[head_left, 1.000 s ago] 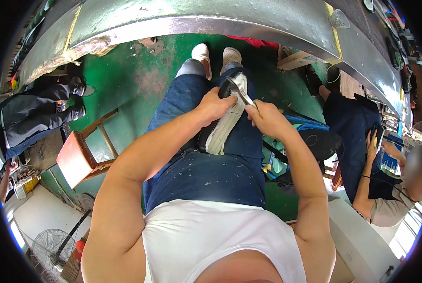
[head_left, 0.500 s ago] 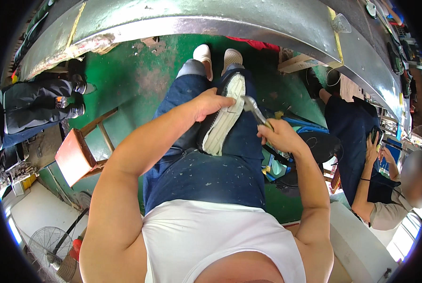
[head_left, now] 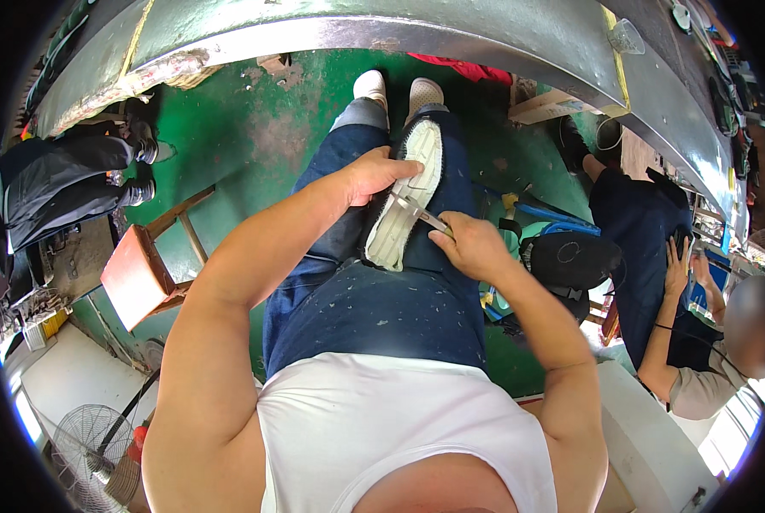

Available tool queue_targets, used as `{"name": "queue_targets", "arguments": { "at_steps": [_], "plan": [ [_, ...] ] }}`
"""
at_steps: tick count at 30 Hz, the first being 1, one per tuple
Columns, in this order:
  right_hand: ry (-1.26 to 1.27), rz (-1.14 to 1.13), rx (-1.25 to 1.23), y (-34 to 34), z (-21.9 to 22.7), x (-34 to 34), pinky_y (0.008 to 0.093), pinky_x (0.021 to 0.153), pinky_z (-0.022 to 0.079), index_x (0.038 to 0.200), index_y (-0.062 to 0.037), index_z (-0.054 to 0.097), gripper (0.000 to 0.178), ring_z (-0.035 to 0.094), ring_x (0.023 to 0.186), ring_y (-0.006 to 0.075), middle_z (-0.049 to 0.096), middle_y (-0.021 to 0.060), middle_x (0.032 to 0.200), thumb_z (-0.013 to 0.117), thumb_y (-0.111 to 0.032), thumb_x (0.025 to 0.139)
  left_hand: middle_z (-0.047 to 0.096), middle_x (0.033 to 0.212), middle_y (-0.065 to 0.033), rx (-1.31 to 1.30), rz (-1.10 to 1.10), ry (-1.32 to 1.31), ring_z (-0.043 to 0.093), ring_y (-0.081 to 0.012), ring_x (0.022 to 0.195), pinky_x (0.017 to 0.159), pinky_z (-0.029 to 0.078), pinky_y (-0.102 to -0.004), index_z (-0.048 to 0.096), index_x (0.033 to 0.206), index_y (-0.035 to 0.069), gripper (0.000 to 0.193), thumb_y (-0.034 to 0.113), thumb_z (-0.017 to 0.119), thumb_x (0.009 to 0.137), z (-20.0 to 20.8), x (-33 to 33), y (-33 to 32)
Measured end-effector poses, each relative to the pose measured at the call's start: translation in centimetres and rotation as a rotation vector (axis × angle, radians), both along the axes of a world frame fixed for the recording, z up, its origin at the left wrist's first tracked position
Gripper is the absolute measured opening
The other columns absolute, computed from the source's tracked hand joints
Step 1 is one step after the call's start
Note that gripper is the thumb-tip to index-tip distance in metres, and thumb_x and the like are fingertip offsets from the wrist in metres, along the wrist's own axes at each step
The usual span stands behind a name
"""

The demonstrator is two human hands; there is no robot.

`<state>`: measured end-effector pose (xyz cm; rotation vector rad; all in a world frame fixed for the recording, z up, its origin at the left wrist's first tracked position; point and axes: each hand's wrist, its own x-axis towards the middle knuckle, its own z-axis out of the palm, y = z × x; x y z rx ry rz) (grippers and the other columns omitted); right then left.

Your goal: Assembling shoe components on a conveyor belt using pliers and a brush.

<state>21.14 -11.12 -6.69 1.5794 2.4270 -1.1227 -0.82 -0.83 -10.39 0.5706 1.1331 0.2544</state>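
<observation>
A black shoe with a whitish underside (head_left: 391, 235) lies sole up across my thighs, its toe toward the bench. My left hand (head_left: 381, 175) is closed round the shoe's left side, thumb pressed on the pale underside and fingers mostly hidden beneath. In my closed right hand (head_left: 475, 246) is a metal hammer (head_left: 429, 219), its narrow head over the middle of the underside, just below my left thumb. Whether the head touches the surface I cannot tell.
A metal-topped bench (head_left: 382, 41) curves across the far side. A wooden stool (head_left: 138, 278) stands at left, near another person's legs (head_left: 66, 179). At right sits a co-worker (head_left: 639, 239), with a black bag-like object (head_left: 570, 259) between us. A fan (head_left: 91, 453) is at lower left.
The hammer has come down and left from beside the shoe onto its underside, my right hand moving with it. The shoe has tilted slightly, its toe shifting away; my left hand still holds it.
</observation>
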Motion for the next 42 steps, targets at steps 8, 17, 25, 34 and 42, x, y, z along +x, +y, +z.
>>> {"name": "queue_targets", "arguments": {
  "at_steps": [8, 17, 25, 34, 42],
  "plan": [
    [0.036, -0.254, -0.228, -2.6, 1.8, 1.3, 0.0501, 0.080, 0.051, 0.107, -0.0004, 0.063, 0.040, 0.067, 0.091, 0.0421, 0.069, 0.0234, 0.094, 0.055, -0.039, 0.100, 0.046, 0.145, -0.0135, 0.297, -0.166, -0.147, 0.043, -0.0206, 0.135, 0.116, 0.031, -0.0353, 0.023, 0.154, 0.001, 0.080, 0.020, 0.070, 0.093, -1.0, -1.1, -3.4],
    [-0.127, -0.023, 0.154, -5.4, 3.6, -0.5, 0.0430, 0.071, 0.056, 0.102, 0.0001, 0.059, 0.033, 0.069, 0.084, 0.0340, 0.067, 0.0170, 0.091, 0.064, -0.032, 0.094, 0.045, 0.146, -0.0185, 0.414, -0.062, 0.052, 0.048, -0.0249, 0.133, 0.112, 0.037, -0.0360, 0.017, 0.157, 0.005, 0.085, 0.019, 0.069, 0.092, -1.3, 0.0, -5.2],
    [0.222, -0.166, -0.661, -4.4, 0.3, 3.0, 0.0361, 0.065, 0.051, 0.090, -0.0016, 0.067, 0.042, 0.065, 0.071, 0.0241, 0.067, 0.0110, 0.075, 0.049, -0.037, 0.104, 0.025, 0.156, -0.0304, 0.990, -0.259, 0.369, 0.025, -0.0397, 0.147, 0.120, 0.022, -0.0419, 0.007, 0.156, -0.005, 0.092, 0.029, 0.065, 0.093, -2.7, -0.7, -9.2],
    [0.219, -0.314, -0.787, -2.4, 4.8, 3.1, 0.0357, 0.066, 0.052, 0.099, 0.0027, 0.064, 0.040, 0.066, 0.069, 0.0204, 0.068, 0.0100, 0.080, 0.049, -0.034, 0.105, -0.001, 0.166, -0.0222, 0.581, -0.190, 0.071, 0.002, -0.0301, 0.155, 0.122, 0.012, -0.0337, -0.015, 0.158, 0.004, 0.096, 0.019, 0.059, 0.098, -2.2, -2.9, -11.1],
    [0.057, -0.162, -0.141, -3.3, 1.8, -1.0, 0.0529, 0.081, 0.048, 0.099, 0.0019, 0.058, 0.036, 0.062, 0.090, 0.0485, 0.065, 0.0275, 0.095, 0.050, -0.033, 0.102, 0.008, 0.163, -0.0303, 0.597, -0.340, 0.085, 0.015, -0.0334, 0.152, 0.123, 0.016, -0.0348, -0.019, 0.155, 0.000, 0.120, 0.018, 0.077, 0.085, -1.0, -4.0, -9.3]
  ]
}}
